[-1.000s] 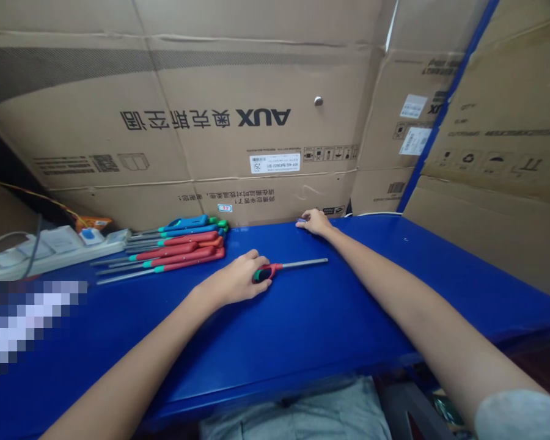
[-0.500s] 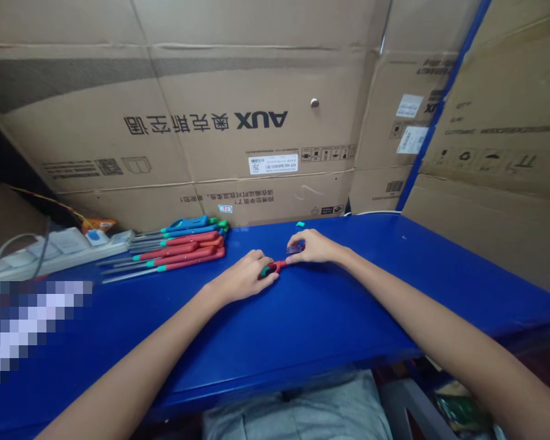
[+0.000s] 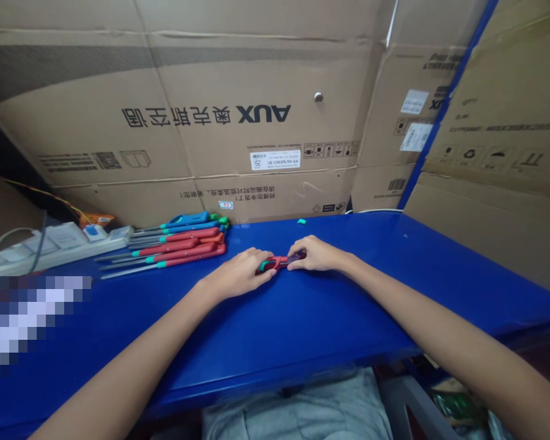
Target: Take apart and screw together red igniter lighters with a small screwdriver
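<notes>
Light: soft, even indoor light, source out of view
Glare: faint sheen on the far edge of the blue table (image 3: 396, 231)
Shadows: darkest left of the cardboard boxes (image 3: 187, 73)
Distortion: wide-angle bowing toward the edges
Blur: none; pixelated patch (image 3: 27, 321) at lower left

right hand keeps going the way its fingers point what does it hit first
The red-and-green handle of the screwdriver, right at the right hand's fingertips; the left hand lies just past it, though depth is hard to judge here.
</notes>
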`<state>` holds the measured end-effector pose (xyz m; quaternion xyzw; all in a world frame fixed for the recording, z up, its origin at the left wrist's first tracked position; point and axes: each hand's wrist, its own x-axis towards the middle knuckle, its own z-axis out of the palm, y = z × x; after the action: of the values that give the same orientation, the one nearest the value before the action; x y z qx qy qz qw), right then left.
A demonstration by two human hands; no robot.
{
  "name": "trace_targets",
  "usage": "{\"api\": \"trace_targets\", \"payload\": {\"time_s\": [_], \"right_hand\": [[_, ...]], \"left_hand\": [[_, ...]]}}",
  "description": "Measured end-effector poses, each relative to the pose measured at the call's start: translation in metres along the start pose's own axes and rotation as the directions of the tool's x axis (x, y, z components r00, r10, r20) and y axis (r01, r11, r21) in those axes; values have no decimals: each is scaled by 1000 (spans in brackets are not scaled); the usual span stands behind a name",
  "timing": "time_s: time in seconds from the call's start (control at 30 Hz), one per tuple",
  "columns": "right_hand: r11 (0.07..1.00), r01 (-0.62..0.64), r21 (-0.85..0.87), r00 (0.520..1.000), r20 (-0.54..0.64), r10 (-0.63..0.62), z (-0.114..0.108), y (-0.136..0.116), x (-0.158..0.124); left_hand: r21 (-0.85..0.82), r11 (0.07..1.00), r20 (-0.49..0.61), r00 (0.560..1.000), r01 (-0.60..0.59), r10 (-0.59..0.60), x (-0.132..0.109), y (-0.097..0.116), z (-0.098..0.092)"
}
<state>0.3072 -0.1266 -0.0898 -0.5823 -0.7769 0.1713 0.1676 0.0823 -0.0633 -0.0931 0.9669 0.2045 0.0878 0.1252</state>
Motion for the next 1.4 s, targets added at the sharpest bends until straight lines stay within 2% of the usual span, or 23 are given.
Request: {"api": "trace_targets", "payload": {"time_s": [0.2, 0.37, 0.47, 0.6, 0.67, 0.77, 0.83, 0.93, 1.0, 1.03, 1.1, 1.23, 1.4], "right_hand": [[995, -12, 100, 998, -61, 18, -3, 4, -2], [984, -9, 180, 996, -88, 25, -7, 9, -3], [992, -61, 108, 997, -34, 65, -11, 10, -4], [994, -104, 11, 991, 89, 103, -14, 9, -5], [993, -115, 0, 988, 105, 114, -15, 10, -5], [992, -123, 2, 988, 97, 122, -16, 12, -5], [992, -123, 6, 989, 85, 122, -19, 14, -5], [992, -109, 61, 993, 47, 106, -28, 17, -7], [985, -94, 145, 996, 8, 94, -35, 19, -10], [978, -85, 191, 996, -13, 89, -38, 20, -11], [961, -64, 269, 996, -48, 80, -43, 21, -13], [930, -56, 364, 992, -82, 91, -48, 16, -17], [881, -154, 448, 977, -64, 203, -57, 6, -23]], "left_hand": [[17, 999, -32, 999, -37, 38, 0, -5, -3], [34, 999, -66, 997, 30, -28, -2, -10, -10], [52, 997, -61, 997, 57, -54, -3, -12, -13], [52, 998, 29, 999, 32, -34, -3, -11, -15], [0, 999, -10, 999, 37, -37, -3, -11, -17], [-113, 992, -151, 986, 50, -67, -4, -12, -21], [-171, 984, -272, 957, 54, -100, -6, -15, -26], [-252, 965, -484, 853, 77, -195, -9, -24, -33], [-308, 945, -556, 785, 112, -274, -10, -32, -36], [-317, 939, -561, 771, 135, -300, -11, -36, -36], [-281, 942, -511, 803, 182, -308, -11, -41, -34], [-146, 965, -315, 915, 217, -253, -10, -42, -24], [-55, 968, -169, 953, 245, -251, -11, -35, -24]]}}
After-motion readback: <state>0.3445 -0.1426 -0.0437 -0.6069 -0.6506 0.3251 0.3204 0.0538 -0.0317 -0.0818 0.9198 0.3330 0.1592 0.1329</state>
